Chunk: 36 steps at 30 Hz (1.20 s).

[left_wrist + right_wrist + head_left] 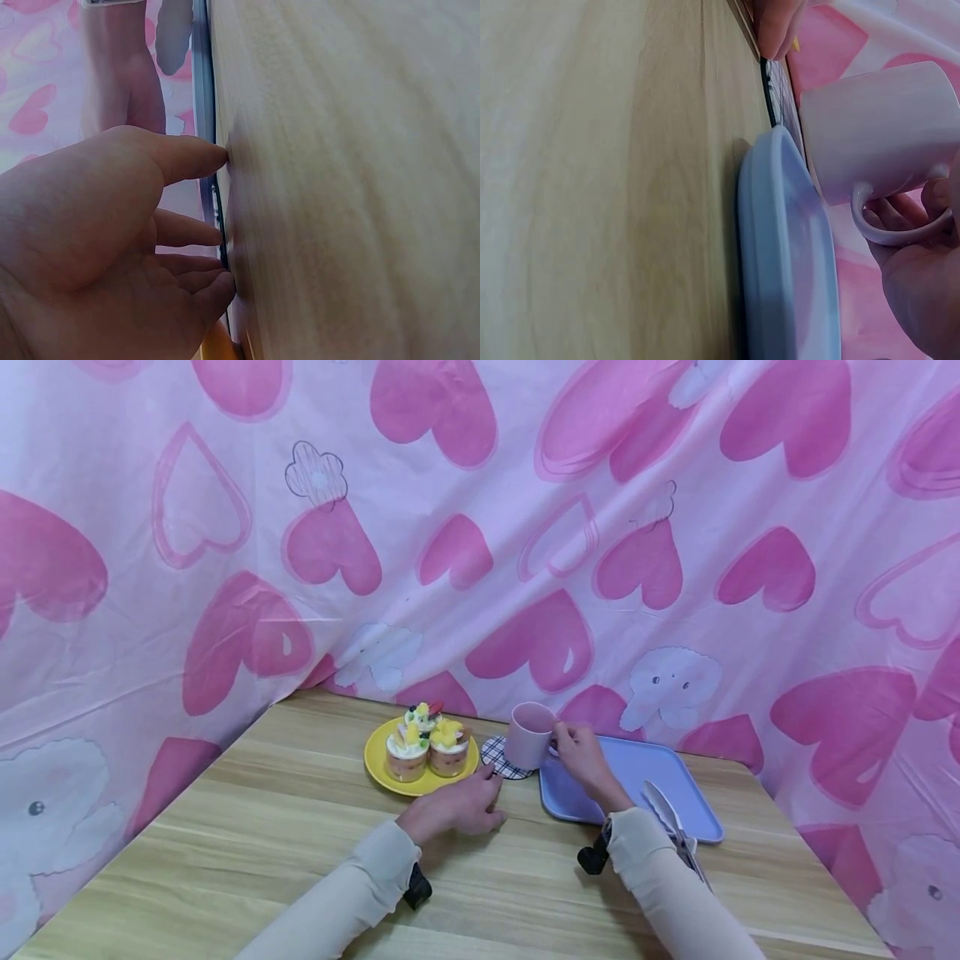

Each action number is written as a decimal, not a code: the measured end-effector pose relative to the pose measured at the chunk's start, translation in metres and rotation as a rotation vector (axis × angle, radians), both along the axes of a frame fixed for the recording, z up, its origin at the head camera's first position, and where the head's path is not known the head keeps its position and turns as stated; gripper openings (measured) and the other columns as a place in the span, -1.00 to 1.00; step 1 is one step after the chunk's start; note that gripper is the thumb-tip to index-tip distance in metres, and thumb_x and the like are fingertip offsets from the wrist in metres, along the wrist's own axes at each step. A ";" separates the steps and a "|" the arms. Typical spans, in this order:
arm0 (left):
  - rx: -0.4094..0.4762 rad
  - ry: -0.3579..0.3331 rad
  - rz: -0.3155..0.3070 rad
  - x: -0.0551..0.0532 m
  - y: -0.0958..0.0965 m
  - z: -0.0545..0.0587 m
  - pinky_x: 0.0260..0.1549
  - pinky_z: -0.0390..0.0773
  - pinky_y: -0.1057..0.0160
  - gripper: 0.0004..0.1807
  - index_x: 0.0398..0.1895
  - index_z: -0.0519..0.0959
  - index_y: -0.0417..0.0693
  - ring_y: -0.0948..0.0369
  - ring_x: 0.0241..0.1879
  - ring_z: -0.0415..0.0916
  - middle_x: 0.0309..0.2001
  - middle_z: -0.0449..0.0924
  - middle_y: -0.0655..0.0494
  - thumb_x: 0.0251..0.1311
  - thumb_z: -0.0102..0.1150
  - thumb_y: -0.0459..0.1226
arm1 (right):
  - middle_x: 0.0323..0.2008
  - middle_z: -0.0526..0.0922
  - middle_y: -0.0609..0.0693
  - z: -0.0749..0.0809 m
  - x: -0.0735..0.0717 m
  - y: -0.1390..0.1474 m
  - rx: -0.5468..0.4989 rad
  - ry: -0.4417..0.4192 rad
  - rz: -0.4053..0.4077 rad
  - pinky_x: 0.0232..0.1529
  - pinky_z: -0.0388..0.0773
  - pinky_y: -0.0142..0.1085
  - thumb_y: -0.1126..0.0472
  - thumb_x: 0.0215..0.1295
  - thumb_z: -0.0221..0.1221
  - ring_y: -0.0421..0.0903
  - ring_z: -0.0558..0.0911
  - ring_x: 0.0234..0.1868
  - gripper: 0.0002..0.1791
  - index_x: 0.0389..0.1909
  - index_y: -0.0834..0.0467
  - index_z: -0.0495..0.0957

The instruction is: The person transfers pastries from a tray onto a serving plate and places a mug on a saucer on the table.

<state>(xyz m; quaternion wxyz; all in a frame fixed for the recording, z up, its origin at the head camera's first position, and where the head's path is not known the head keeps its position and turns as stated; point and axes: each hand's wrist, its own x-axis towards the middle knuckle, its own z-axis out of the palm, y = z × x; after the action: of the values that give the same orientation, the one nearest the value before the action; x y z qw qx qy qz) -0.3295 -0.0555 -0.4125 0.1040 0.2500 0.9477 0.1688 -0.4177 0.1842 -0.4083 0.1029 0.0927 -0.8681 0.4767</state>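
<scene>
A pink mug stands over a round checked coaster; whether its base touches the coaster I cannot tell. My right hand grips the mug by its handle, fingers curled through the loop in the right wrist view. My left hand lies low over the table, palm down, its fingertips at the coaster's near edge. In the left wrist view the thumb and fingers of that hand are spread apart and loosely bent, with nothing gripped between them.
Left of the coaster, a yellow plate bears 3 dessert cups with cream and fruit. A blue tray lies under my right forearm, with a spoon and other cutlery on its right side. Behind the table hangs a pink heart-print curtain.
</scene>
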 end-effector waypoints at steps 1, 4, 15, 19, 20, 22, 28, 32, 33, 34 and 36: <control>0.000 -0.004 0.001 0.000 0.000 0.000 0.61 0.35 -0.07 -0.23 0.64 0.33 -0.17 -0.06 0.71 0.13 0.74 0.08 -0.16 0.56 0.17 0.06 | -0.49 0.38 -0.04 -0.001 -0.001 -0.001 -0.001 -0.003 0.005 -0.36 0.36 -0.31 0.03 0.68 -0.07 -0.06 0.40 -0.33 -0.49 -0.43 0.28 0.52; -0.003 -0.011 0.004 -0.001 0.000 -0.002 0.61 0.35 -0.06 -0.22 0.66 0.32 -0.15 -0.05 0.71 0.13 0.75 0.08 -0.14 0.56 0.16 0.07 | -0.41 0.52 0.02 -0.003 -0.003 -0.004 0.005 -0.006 -0.002 -0.29 0.44 -0.31 0.02 0.69 -0.08 -0.03 0.48 -0.27 -0.48 -0.38 0.28 0.60; -0.003 0.001 -0.009 -0.005 0.001 -0.004 0.61 0.36 -0.06 -0.37 0.48 0.51 -0.17 -0.06 0.71 0.11 0.74 0.08 -0.16 0.58 0.12 0.06 | 0.04 0.81 0.20 -0.009 -0.014 -0.011 -0.028 -0.006 -0.037 0.17 0.71 -0.08 -0.05 0.70 -0.07 0.04 0.70 0.12 -0.42 -0.09 0.28 0.80; -0.008 -0.002 0.000 -0.003 0.002 -0.001 0.62 0.34 -0.05 -0.39 0.44 0.54 -0.16 -0.05 0.72 0.10 0.75 0.06 -0.15 0.57 0.15 0.06 | -0.03 0.79 0.14 -0.011 -0.016 -0.015 -0.047 -0.016 -0.048 0.13 0.72 -0.14 -0.08 0.70 -0.05 -0.02 0.69 0.07 -0.42 -0.14 0.26 0.79; -0.008 -0.002 0.002 -0.003 0.002 -0.002 0.62 0.34 -0.05 -0.39 0.45 0.54 -0.16 -0.04 0.72 0.10 0.75 0.06 -0.15 0.57 0.15 0.06 | -0.09 0.77 0.15 -0.011 -0.016 -0.016 -0.049 -0.019 -0.049 0.09 0.71 -0.16 -0.09 0.70 -0.06 -0.02 0.67 0.03 -0.40 -0.17 0.29 0.77; -0.013 0.005 0.004 -0.003 0.002 -0.002 0.61 0.35 -0.04 -0.44 0.36 0.60 -0.14 -0.04 0.71 0.11 0.75 0.07 -0.15 0.57 0.16 0.06 | -0.15 0.73 0.14 -0.012 -0.017 -0.018 -0.064 -0.022 -0.048 0.04 0.69 -0.21 -0.11 0.70 -0.06 -0.03 0.65 -0.01 -0.39 -0.21 0.31 0.75; -0.020 0.015 0.003 -0.002 0.003 -0.001 0.60 0.37 -0.04 -0.36 0.48 0.52 -0.17 -0.04 0.71 0.13 0.74 0.09 -0.16 0.56 0.15 0.06 | -0.15 0.76 0.10 -0.017 -0.019 -0.024 -0.122 -0.017 -0.042 -0.04 0.70 -0.31 -0.07 0.70 -0.05 -0.05 0.68 -0.02 -0.42 -0.22 0.28 0.77; -0.021 0.021 -0.001 -0.003 0.003 -0.002 0.61 0.35 -0.02 -0.28 0.58 0.42 -0.19 -0.03 0.71 0.11 0.74 0.09 -0.16 0.56 0.15 0.06 | -0.33 0.67 0.08 -0.021 -0.023 -0.025 -0.142 -0.015 -0.026 -0.07 0.73 -0.25 -0.04 0.71 -0.05 0.03 0.68 -0.08 -0.43 -0.39 0.25 0.66; -0.020 0.021 -0.003 -0.004 0.003 -0.002 0.61 0.35 -0.02 -0.29 0.58 0.42 -0.20 -0.03 0.71 0.11 0.74 0.09 -0.16 0.57 0.15 0.06 | -0.35 0.64 0.10 -0.021 -0.024 -0.025 -0.150 -0.020 -0.016 -0.06 0.75 -0.22 -0.03 0.71 -0.06 0.06 0.68 -0.10 -0.44 -0.43 0.24 0.63; -0.019 0.022 -0.006 -0.004 0.002 -0.003 0.61 0.36 -0.02 -0.30 0.56 0.44 -0.20 -0.03 0.71 0.12 0.74 0.09 -0.16 0.57 0.15 0.06 | -0.34 0.63 0.09 -0.021 -0.025 -0.024 -0.153 -0.027 -0.006 -0.03 0.78 -0.18 -0.03 0.72 -0.07 0.06 0.68 -0.09 -0.44 -0.46 0.22 0.58; -0.019 0.020 -0.009 -0.005 0.002 -0.003 0.60 0.37 -0.02 -0.31 0.55 0.45 -0.19 -0.03 0.71 0.13 0.74 0.09 -0.16 0.57 0.14 0.06 | -0.30 0.64 0.13 -0.021 -0.027 -0.024 -0.153 -0.042 0.010 0.02 0.79 -0.11 -0.02 0.72 -0.09 0.08 0.69 -0.06 -0.45 -0.51 0.18 0.48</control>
<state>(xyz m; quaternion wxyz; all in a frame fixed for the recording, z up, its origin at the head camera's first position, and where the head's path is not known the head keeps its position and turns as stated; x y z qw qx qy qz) -0.3346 -0.0539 -0.4153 0.0979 0.2552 0.9490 0.1570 -0.4444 0.1605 -0.4289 0.0889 0.0788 -0.8307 0.5438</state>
